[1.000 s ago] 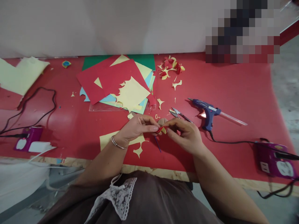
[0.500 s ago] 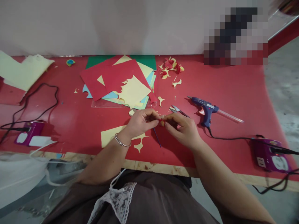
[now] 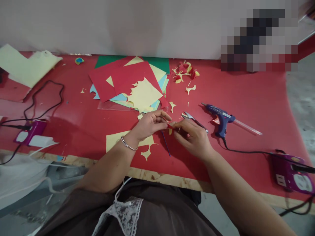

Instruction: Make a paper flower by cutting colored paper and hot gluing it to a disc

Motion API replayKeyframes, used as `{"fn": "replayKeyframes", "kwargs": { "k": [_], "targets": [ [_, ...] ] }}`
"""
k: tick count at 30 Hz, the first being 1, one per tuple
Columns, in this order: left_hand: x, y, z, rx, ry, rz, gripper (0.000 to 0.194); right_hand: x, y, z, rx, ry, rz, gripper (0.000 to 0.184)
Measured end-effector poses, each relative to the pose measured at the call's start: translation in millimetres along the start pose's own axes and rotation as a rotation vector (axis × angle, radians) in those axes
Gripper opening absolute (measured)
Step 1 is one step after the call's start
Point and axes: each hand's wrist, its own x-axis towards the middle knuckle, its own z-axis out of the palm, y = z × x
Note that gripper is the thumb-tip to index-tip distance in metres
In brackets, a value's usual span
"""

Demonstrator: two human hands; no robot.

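Note:
Between my two hands is a small red paper piece [image 3: 169, 126], with a bit of yellow [image 3: 170, 131] showing just below it. My left hand [image 3: 154, 124], with a silver bangle at the wrist, pinches its left end between thumb and finger. From the other side my right hand [image 3: 193, 135] closes on it, its fingertips partly hidden. A thin blue stick [image 3: 166, 144] lies on the table under the hands. Just beyond my right hand are small scissors [image 3: 197, 121]. Near my left forearm lies a cut yellow sheet [image 3: 115, 141] and a yellow scrap [image 3: 146, 153].
Farther back lie stacked red, yellow, blue and green sheets [image 3: 133, 73] and a heap of red and yellow scraps [image 3: 184, 70]. A blue glue gun [image 3: 220, 118] rests at the right, its cable running to a purple power box [image 3: 291, 172]. Another purple box [image 3: 31, 131] stands left.
The red piece now shows as a flatter strip between my fingertips. My left fingers have lifted and spread slightly. The whole view has shifted a little.

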Motion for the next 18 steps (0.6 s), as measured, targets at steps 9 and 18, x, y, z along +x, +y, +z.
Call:
{"fn": "replayKeyframes", "kwargs": {
  "k": [9,18],
  "targets": [
    [-0.4,1.2,0.0,-0.093,-0.034,-0.14,0.018,-3.8,1.8,-1.8,0.009,-0.038,-0.079,0.013],
    [1.0,2.7,-7.4,-0.117,-0.237,-0.172,0.01,-6.5,-5.4,-0.2,0.027,-0.087,-0.12,0.02]
  ]
}}
